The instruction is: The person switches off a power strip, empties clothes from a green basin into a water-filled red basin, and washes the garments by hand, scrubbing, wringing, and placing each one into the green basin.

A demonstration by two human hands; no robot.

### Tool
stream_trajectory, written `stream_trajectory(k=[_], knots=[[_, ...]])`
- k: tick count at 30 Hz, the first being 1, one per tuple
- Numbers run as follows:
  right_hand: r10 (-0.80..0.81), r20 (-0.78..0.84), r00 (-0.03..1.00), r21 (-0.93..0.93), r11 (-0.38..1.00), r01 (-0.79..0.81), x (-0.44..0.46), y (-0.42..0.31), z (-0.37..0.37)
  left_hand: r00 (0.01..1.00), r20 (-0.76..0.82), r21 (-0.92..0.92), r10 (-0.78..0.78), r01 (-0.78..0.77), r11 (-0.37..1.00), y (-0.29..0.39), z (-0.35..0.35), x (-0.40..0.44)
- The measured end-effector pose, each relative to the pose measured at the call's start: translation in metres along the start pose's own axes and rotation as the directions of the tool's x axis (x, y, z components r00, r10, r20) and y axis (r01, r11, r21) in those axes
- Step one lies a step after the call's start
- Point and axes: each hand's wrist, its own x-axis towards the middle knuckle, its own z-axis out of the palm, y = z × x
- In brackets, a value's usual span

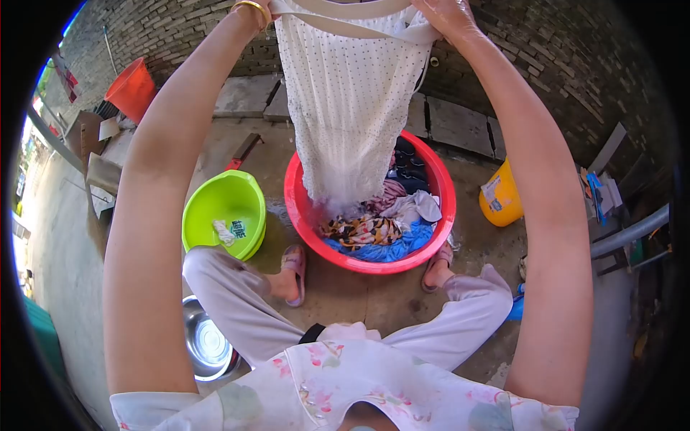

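A white garment with small dark dots and a wide pale band (352,100) hangs stretched between my raised hands. My left hand (259,10), with a gold bangle at its wrist, is closed on the band's left end, partly cut off by the top edge. At the band's right end my right hand (447,17) grips it, also partly out of view. The garment's lower end hangs over a red basin (296,208), with blurred, wet-looking cloth at its hem. Inside the basin lie a blue cloth (410,241), an orange-black patterned cloth (366,231) and dark clothing (408,169).
A green basin (198,197) holding a small white item stands left of the red one. Beside my left leg is a shiny metal bowl (207,341). A yellow bucket (502,194) lies to the right; an orange bucket (132,90) stands back left. A brick wall (560,65) runs behind.
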Motion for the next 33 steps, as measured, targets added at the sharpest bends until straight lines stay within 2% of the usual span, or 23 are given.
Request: stream_trajectory(k=[2,3,4,5,6,7,8,9,10,11,12,13,15,17,18,19,20,22,23,25,27,29,33], knots=[[0.003,0.037,0.999,-0.042,0.999,-0.001,-0.011,-0.001,-0.038,0.940,-0.311,0.140,-0.143,0.194,0.971,-0.002,0.003,0.024],[0.171,0.165,0.971,0.457,0.859,-0.229,-0.021,-0.006,-0.054,0.936,-0.317,0.137,-0.156,0.208,0.968,-0.015,-0.003,0.025],[0.246,0.359,0.900,0.784,0.445,-0.434,-0.030,-0.012,-0.060,0.960,-0.241,0.209,-0.142,0.194,0.958,-0.032,-0.013,0.018],[0.202,0.510,0.836,0.729,0.414,-0.545,-0.045,-0.028,-0.049,0.978,-0.161,0.279,-0.132,0.174,0.945,-0.048,-0.019,0.006],[0.231,0.514,0.826,0.735,0.376,-0.563,-0.070,-0.057,-0.032,0.969,-0.160,0.367,-0.190,0.237,0.900,-0.061,-0.006,-0.026],[0.209,0.617,0.758,0.680,0.342,-0.648,-0.091,-0.086,-0.037,0.960,-0.181,0.424,-0.216,0.274,0.863,-0.095,-0.011,-0.044],[0.109,0.719,0.687,0.625,0.330,-0.707,-0.113,-0.115,-0.037,0.958,-0.098,0.538,-0.270,0.280,0.796,-0.140,-0.028,-0.059],[0.067,0.766,0.639,0.591,0.319,-0.741,-0.146,-0.156,-0.020,0.966,0.025,0.796,-0.259,0.137,0.589,-0.173,-0.034,-0.079],[0.009,0.831,0.556,0.515,0.366,-0.776,-0.172,-0.193,-0.014,0.986,0.090,0.888,-0.140,-0.015,0.460,-0.235,-0.053,-0.095],[-0.061,0.855,0.516,0.501,0.358,-0.788,-0.201,-0.231,-0.004,0.989,0.053,0.912,-0.141,0.010,0.411,-0.289,-0.065,-0.121],[-0.087,0.883,0.461,0.458,0.375,-0.806,-0.231,-0.275,0.012,0.951,-0.038,0.947,-0.307,0.132,0.292,-0.326,-0.070,-0.146],[-0.117,0.910,0.397,0.410,0.387,-0.826,-0.259,-0.316,0.026,0.907,-0.064,0.982,-0.416,0.132,0.136,-0.362,-0.073,-0.170],[-0.160,0.927,0.339,0.374,0.350,-0.859,-0.294,-0.384,0.041,0.678,-0.179,0.983,-0.713,0.149,-0.105,-0.415,-0.062,-0.196],[-0.234,0.921,0.310,0.380,0.374,-0.846,-0.320,-0.442,0.048,0.712,-0.029,0.994,-0.701,-0.054,-0.096,-0.443,-0.042,-0.224],[-0.212,0.906,0.365,0.420,0.357,-0.834,-0.334,-0.470,0.049,0.693,-0.033,0.994,-0.720,-0.054,-0.098,-0.472,-0.039,-0.245],[-0.187,0.887,0.423,0.462,0.341,-0.819,-0.346,-0.490,0.052,0.731,-0.020,0.994,-0.682,-0.059,-0.092,-0.509,-0.040,-0.267],[-0.203,0.889,0.410,0.456,0.336,-0.824,-0.356,-0.503,0.056,0.769,-0.008,0.994,-0.639,-0.064,-0.089,-0.537,-0.040,-0.283],[-0.233,0.927,0.293,0.349,0.251,-0.903,-0.374,-0.528,0.064,0.745,-0.041,0.993,-0.666,-0.041,-0.107,-0.561,-0.037,-0.293],[-0.252,0.926,0.280,0.342,0.251,-0.906,-0.388,-0.543,0.070,0.730,-0.070,0.992,-0.680,-0.018,-0.121,-0.570,-0.036,-0.298],[-0.266,0.910,0.319,0.359,0.114,-0.927,-0.422,-0.582,0.083,0.729,-0.067,0.992,-0.681,-0.024,-0.122,-0.598,-0.042,-0.309],[-0.219,0.923,0.318,0.340,0.071,-0.938,-0.451,-0.619,0.085,0.731,-0.059,0.996,-0.680,-0.008,-0.094,-0.632,-0.048,-0.323],[-0.029,0.917,0.398,0.397,-0.020,-0.917,-0.480,-0.648,0.089,0.686,-0.057,0.995,-0.726,-0.022,-0.099,-0.643,-0.054,-0.326],[-0.089,0.951,0.297,0.291,-0.077,-0.954,-0.493,-0.635,0.116,0.562,0.012,0.991,-0.827,-0.116,-0.064,-0.660,-0.079,-0.316]])
